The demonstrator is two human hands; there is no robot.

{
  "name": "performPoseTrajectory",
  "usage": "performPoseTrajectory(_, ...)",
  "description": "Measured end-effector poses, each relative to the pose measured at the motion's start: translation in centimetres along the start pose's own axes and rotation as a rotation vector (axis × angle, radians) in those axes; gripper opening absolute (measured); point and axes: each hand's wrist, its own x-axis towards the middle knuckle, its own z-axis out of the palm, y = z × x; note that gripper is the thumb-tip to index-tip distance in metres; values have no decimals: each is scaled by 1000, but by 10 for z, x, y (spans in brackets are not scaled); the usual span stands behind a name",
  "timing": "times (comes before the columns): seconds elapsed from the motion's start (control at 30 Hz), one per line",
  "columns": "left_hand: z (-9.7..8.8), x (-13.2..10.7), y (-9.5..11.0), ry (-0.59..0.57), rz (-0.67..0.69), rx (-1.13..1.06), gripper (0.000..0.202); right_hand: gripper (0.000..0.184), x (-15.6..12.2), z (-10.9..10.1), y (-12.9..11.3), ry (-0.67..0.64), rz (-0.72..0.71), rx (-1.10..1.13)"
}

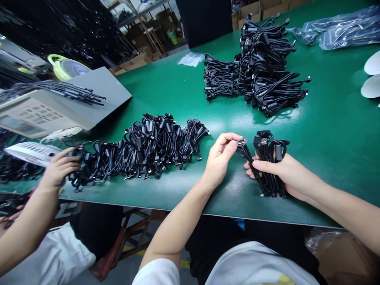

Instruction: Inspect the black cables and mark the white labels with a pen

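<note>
Over the green table, my right hand (279, 174) is closed around a bunch of black cables (263, 148), their plugs sticking up above the thumb and their lower ends hanging below. My left hand (221, 156) pinches a cable connector (242, 141) with an oblong metal-rimmed socket between thumb and fingers. The leads from that connector run down to the right into the bunch. To the left of my left hand lies a long row of black cables (160, 138), folded into bundles.
A large heap of cable bundles (264, 59) lies further back on the green table (175, 87). Plastic bags (350, 29) are at the back right. On the left, a co-worker's hand (61, 168) touches the row's end, beside a grey machine (38, 113).
</note>
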Motion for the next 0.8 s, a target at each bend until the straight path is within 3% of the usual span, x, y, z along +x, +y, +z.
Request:
performPoseTrajectory(0.13, 0, 2, 0, -20, -14, -38, 21, 24, 2, 3, -4, -25, 64, 102)
performPoseTrajectory(0.27, 5, -2, 3, -21, -97, -77, 39, 19, 6, 0, -13, 121, -85, 107)
performPoseTrajectory(0.4, 15, -12, 7, -373, -426, -38, 29, 17, 4, -7, -25, 238, -249, 130)
performPoseTrajectory(0.47, 21, -17, 9, -486, -496, -19, 25, 19, 1, -8, -28, 250, -292, 134)
performPoseTrajectory(0.67, 27, -22, 9, -392, -423, 57, 23, 19, -3, -7, -26, 203, -323, 66)
performPoseTrajectory(0.8, 25, -21, 8, -393, -396, 99, 25, 19, -1, -8, -25, 184, -327, 93)
